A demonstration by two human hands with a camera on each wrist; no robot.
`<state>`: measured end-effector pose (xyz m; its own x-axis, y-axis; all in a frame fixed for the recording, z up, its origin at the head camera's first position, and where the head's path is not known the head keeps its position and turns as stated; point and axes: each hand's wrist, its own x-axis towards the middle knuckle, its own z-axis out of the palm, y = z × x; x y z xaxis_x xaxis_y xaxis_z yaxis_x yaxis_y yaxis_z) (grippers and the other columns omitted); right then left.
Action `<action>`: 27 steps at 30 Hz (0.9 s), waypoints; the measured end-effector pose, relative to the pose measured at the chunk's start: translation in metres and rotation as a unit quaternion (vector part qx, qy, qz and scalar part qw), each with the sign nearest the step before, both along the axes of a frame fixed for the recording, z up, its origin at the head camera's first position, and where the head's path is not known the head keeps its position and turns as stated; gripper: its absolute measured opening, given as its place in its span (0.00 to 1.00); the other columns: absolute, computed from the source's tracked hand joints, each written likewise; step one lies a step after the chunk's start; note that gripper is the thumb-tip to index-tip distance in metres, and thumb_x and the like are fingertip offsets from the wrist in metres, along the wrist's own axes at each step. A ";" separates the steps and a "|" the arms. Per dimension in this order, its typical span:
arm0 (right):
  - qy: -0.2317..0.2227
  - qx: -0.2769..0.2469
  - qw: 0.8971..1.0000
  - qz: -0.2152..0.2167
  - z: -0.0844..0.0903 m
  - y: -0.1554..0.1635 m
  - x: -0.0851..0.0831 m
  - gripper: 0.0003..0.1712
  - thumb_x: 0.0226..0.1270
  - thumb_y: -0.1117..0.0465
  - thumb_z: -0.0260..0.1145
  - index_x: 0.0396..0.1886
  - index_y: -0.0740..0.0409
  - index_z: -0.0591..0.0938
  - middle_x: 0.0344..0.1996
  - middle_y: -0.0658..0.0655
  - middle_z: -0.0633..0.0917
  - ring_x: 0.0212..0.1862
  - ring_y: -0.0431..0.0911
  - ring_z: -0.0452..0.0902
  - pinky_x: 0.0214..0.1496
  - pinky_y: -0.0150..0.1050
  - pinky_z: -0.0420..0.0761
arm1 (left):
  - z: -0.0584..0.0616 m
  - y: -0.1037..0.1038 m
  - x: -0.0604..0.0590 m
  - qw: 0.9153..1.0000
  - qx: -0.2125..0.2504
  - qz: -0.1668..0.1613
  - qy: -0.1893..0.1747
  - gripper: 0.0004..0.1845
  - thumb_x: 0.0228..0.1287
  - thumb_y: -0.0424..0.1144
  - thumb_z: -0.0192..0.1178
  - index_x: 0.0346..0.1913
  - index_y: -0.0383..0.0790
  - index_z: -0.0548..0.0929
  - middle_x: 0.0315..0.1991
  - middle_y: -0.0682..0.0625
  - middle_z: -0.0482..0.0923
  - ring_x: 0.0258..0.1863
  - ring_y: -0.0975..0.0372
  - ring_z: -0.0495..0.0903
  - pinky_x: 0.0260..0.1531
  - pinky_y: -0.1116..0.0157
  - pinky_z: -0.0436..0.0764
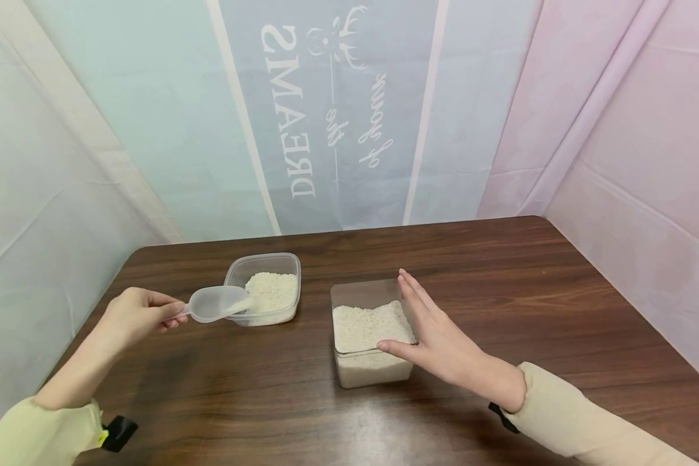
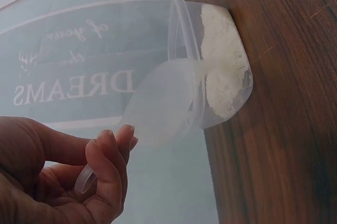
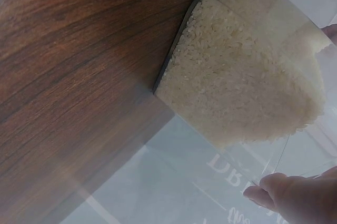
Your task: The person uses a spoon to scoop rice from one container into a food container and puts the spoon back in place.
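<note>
In the head view my left hand [image 1: 136, 315] pinches the handle of a translucent scoop [image 1: 212, 303]. The scoop tips over the near left rim of a small clear plastic container [image 1: 262, 259], and rice runs off its lip. White rice [image 1: 270, 291] lies heaped inside that container; the left wrist view shows the scoop [image 2: 158, 100] against its rim. My right hand [image 1: 445, 343] rests on a taller clear box [image 1: 349, 293], its thumb at the near rim and its straight fingers along the right side. Rice [image 3: 237, 71] fills much of this box.
Both containers stand on a dark wood-grain table [image 1: 501, 285], the box to the right of the smaller container. Behind the table hangs a pale cloth [image 1: 338, 116] with printed lettering, and light cloth walls [image 1: 646, 181] enclose the sides.
</note>
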<state>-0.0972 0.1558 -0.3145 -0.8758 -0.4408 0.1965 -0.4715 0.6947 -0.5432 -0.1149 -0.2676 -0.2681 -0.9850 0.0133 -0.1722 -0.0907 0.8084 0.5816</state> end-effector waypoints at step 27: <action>-0.007 -0.007 1.000 0.000 0.000 -0.001 -0.001 0.56 0.55 0.34 0.60 0.72 0.57 0.43 0.71 0.47 0.42 0.69 0.48 0.47 0.64 0.50 0.60 | 0.012 0.018 0.008 0.992 -0.081 0.007 0.092 0.14 0.62 0.40 0.57 0.34 0.31 0.85 0.19 0.55 0.80 0.18 0.67 0.73 0.15 0.69 0.67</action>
<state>-0.0978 0.1552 -0.3144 -0.8784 -0.4385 0.1902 -0.4639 0.6863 -0.5601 -0.1065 -0.2500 -0.2561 -0.9998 -0.0140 0.0116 -0.0072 0.8924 0.4511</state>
